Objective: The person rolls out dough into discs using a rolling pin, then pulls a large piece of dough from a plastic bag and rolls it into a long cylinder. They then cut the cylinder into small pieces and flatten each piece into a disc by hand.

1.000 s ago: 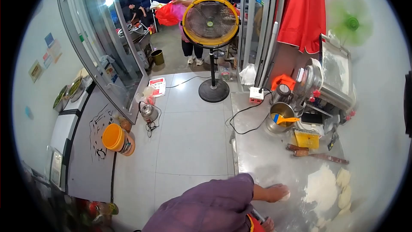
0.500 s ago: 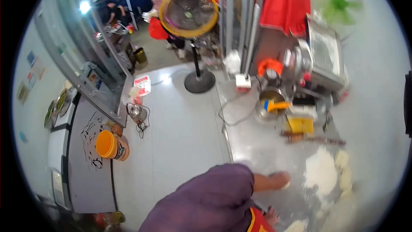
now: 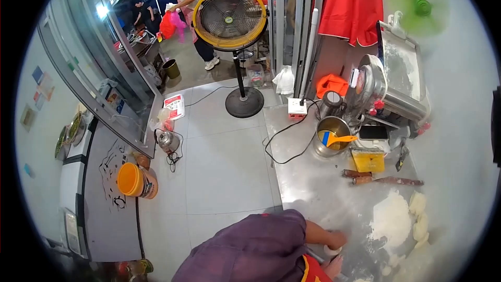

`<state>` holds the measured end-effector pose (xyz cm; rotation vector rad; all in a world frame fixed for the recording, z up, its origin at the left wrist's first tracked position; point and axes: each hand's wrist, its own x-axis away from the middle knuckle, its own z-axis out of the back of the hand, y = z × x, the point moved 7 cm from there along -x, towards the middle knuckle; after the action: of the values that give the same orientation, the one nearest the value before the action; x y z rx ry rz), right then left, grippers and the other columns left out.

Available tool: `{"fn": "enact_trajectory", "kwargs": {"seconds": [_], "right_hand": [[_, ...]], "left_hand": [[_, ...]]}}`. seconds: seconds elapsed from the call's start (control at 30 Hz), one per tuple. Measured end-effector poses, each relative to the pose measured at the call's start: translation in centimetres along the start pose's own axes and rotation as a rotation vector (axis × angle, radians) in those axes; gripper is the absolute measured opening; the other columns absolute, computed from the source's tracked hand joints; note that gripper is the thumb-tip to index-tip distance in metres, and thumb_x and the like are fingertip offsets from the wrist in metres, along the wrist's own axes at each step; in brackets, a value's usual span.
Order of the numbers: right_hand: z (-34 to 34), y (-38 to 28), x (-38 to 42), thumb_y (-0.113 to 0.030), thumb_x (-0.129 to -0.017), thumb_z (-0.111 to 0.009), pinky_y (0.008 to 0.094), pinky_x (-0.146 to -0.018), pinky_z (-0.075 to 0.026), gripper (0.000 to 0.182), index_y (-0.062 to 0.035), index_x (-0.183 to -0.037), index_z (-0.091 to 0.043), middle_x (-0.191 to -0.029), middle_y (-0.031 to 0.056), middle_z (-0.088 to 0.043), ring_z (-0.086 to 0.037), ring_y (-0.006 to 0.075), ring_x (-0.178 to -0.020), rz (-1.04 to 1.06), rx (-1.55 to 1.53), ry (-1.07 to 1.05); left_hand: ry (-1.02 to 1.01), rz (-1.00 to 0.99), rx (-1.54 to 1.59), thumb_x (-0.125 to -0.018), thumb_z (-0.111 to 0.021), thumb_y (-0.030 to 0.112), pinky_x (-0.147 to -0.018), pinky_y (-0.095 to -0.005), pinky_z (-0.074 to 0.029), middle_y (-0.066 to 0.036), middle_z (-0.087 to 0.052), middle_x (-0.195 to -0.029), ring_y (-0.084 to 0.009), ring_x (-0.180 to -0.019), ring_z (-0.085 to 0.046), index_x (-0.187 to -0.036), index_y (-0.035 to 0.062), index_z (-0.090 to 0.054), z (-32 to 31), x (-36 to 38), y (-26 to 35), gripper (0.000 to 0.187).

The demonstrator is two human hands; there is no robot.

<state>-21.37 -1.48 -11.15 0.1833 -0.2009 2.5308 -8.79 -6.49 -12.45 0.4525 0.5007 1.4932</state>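
My left hand (image 3: pixel 337 239) is over the near side of the steel table, its fingers curled round a pale lump (image 3: pixel 332 251) that looks like dough. Just below it is my right hand (image 3: pixel 333 267), close to the same lump; its fingers are partly hidden beside the red and yellow apron (image 3: pixel 314 270). A patch of white flour (image 3: pixel 391 219) lies to the right of both hands. Several pale dough pieces (image 3: pixel 419 224) sit along the flour's far side. Beyond the flour are wooden rolling pins (image 3: pixel 389 180).
On the steel table (image 3: pixel 297 177) stand a metal pot (image 3: pixel 333 149) with an orange-handled brush, a yellow scraper (image 3: pixel 368 160), a power strip (image 3: pixel 297 107) and a dough-rolling machine (image 3: pixel 402 73). A cable crosses the tabletop. A floor fan (image 3: pixel 229 18) and an orange bucket (image 3: pixel 136 180) stand left; a person (image 3: pixel 188 8) is outside.
My left hand has drawn back over the table toward my right hand, the pale lump under its fingers. The person outside now stands more upright, holding red and pink bags.
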Motion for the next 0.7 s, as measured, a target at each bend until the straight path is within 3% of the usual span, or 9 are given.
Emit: {"fn": "enact_trajectory", "kwargs": {"seconds": [0.1,0.23,0.33,0.43,0.47,0.5,0.53,0.57,0.7], "right_hand": [[5.4,-1.6,-2.4,-0.026,-0.090,-0.054,0.0471,-0.105,-0.036,0.054,-0.0055,-0.140,-0.045,-0.139,0.0152,-0.047,-0.044,0.0304,-0.128,-0.326,-0.037,0.124],[9.0,-0.1,-6.9,-0.019,-0.099,-0.044,0.0460,-0.114,-0.028,0.047,-0.0096,-0.145,-0.041,-0.152,0.0073,-0.038,-0.034,0.0213,-0.142,-0.559,0.072,0.270],[5.3,4.4,-10.2,-0.021,-0.103,-0.035,0.0468,-0.114,-0.026,0.042,-0.0037,-0.141,-0.042,-0.147,0.0162,-0.040,-0.036,0.0225,-0.139,-0.401,0.405,0.432],[-0.7,8.3,-10.3,-0.024,-0.102,-0.039,0.0467,-0.114,-0.026,0.045,-0.0018,-0.141,-0.041,-0.151,0.0155,-0.035,-0.032,0.0254,-0.141,-0.391,-0.446,0.602],[0.4,6.4,-8.1,-0.023,-0.101,-0.041,0.0453,-0.112,-0.030,0.047,0.0012,-0.141,-0.041,-0.147,0.0179,-0.040,-0.035,0.0288,-0.139,-0.369,-0.724,0.591],[0.3,4.8,-6.2,-0.023,-0.100,-0.042,0.0449,-0.111,-0.032,0.048,0.0028,-0.140,-0.042,-0.146,0.0191,-0.042,-0.036,0.0305,-0.139,-0.374,-0.612,0.411],[0.2,3.2,-4.1,-0.023,-0.099,-0.044,0.0446,-0.111,-0.033,0.050,0.0043,-0.140,-0.042,-0.144,0.0203,-0.044,-0.038,0.0322,-0.138,-0.355,-0.491,0.237],[-2.2,3.5,-2.1,-0.025,-0.098,-0.045,0.0453,-0.111,-0.033,0.051,0.0044,-0.140,-0.043,-0.144,0.0203,-0.044,-0.037,0.0323,-0.138,-0.350,0.017,-0.090],[6.5,-0.3,-3.4,-0.024,-0.098,-0.045,0.0467,-0.111,-0.032,0.051,0.0048,-0.140,-0.043,-0.145,0.0206,-0.043,-0.038,0.0328,-0.137,-0.463,-0.098,0.091]], "left_hand": [[-0.355,-0.114,0.172,-0.076,-0.064,0.018,-0.070,-0.0494,-0.053,-0.021,-0.069,-0.090,-0.0393,-0.085,-0.068,-0.081,0.0028,-0.069,4.3,1.4,3.2,0.017],[-0.247,0.027,0.210,-0.079,-0.062,0.025,-0.069,-0.0481,-0.053,-0.020,-0.070,-0.083,-0.0394,-0.079,-0.068,-0.078,0.0038,-0.068,9.4,0.4,3.0,0.023],[-0.154,0.174,0.297,-0.078,-0.064,0.032,-0.072,-0.0490,-0.052,-0.016,-0.071,-0.092,-0.0356,-0.086,-0.069,-0.082,0.0081,-0.070,11.9,-0.1,3.1,0.025],[-0.213,0.289,0.297,-0.076,-0.066,0.027,-0.071,-0.0493,-0.053,-0.016,-0.071,-0.092,-0.0362,-0.087,-0.069,-0.084,0.0064,-0.072,8.8,-0.7,1.6,0.022],[-0.198,0.263,0.244,-0.075,-0.067,0.024,-0.071,-0.0489,-0.053,-0.016,-0.071,-0.092,-0.0363,-0.087,-0.069,-0.084,0.0061,-0.072,7.7,-0.8,0.6,0.021],[-0.186,0.237,0.196,-0.074,-0.068,0.022,-0.072,-0.0484,-0.054,-0.016,-0.072,-0.092,-0.0364,-0.088,-0.069,-0.085,0.0058,-0.073,6.6,-0.5,0.0,0.020],[-0.178,0.211,0.149,-0.074,-0.068,0.020,-0.072,-0.0480,-0.054,-0.016,-0.072,-0.092,-0.0366,-0.088,-0.069,-0.086,0.0055,-0.073,5.3,-0.5,-0.5,0.020],[-0.184,0.230,0.151,-0.073,-0.068,0.018,-0.073,-0.0475,-0.054,-0.016,-0.072,-0.092,-0.0364,-0.088,-0.069,-0.086,0.0058,-0.073,5.2,0.1,-0.7,0.019],[-0.405,0.154,0.050,-0.073,-0.067,0.014,-0.074,-0.0463,-0.055,-0.016,-0.072,-0.092,-0.0352,-0.088,-0.069,-0.085,0.0066,-0.073,7.0,0.9,-0.2,0.015]]}}
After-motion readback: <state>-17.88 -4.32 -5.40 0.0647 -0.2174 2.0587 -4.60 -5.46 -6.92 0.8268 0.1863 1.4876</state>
